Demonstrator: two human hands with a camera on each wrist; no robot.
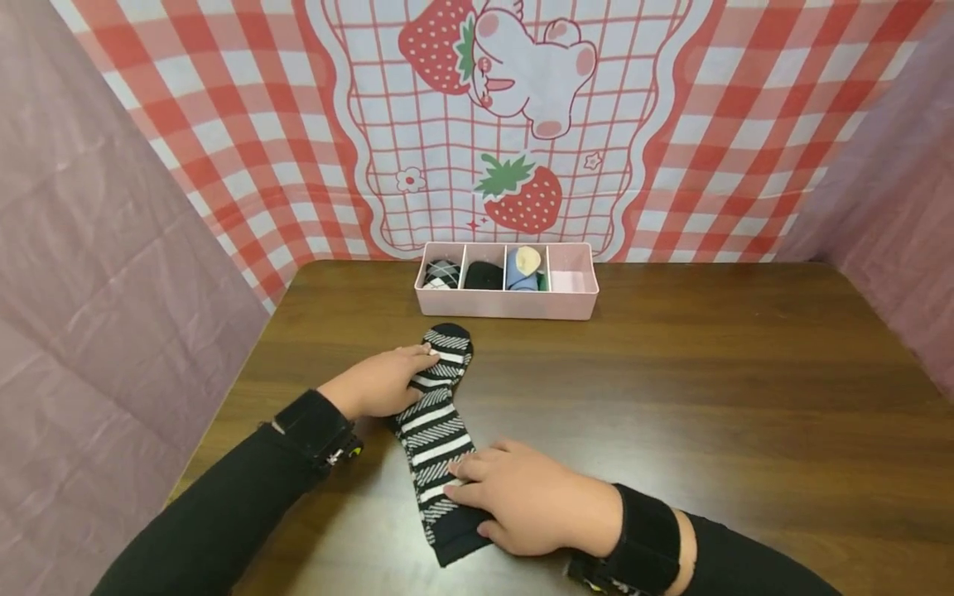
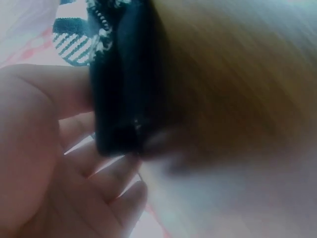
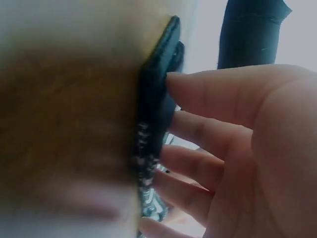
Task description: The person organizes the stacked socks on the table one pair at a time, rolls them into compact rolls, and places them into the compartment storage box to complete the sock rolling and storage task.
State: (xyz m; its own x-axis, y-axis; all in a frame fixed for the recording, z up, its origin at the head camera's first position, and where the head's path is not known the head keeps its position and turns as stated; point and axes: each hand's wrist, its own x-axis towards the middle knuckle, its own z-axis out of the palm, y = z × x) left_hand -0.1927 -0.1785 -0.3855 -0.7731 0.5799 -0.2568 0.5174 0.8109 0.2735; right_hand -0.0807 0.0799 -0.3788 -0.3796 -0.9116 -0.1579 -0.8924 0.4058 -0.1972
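Observation:
A black-and-white striped sock [image 1: 440, 430] lies flat on the wooden table, its toe toward the back and its plain black cuff toward me. My left hand [image 1: 383, 382] rests on the foot and heel part, fingers reaching over the stripes. Lower down, my right hand [image 1: 532, 501] touches the leg and cuff from the right side with extended fingers. In the left wrist view, the dark edge of the sock [image 2: 116, 94] stands beside the thumb and loosely spread fingers. The right wrist view has the black cuff [image 3: 156, 94] along the fingertips; this view is partly blurred.
At the table's back edge stands a pink divided box [image 1: 507, 305]. From the left, its compartments hold an argyle sock roll [image 1: 441, 273], a black roll [image 1: 484, 276] and a blue-and-cream roll [image 1: 522, 273] with some green beside it. A red checked cloth [image 1: 246, 124] hangs behind.

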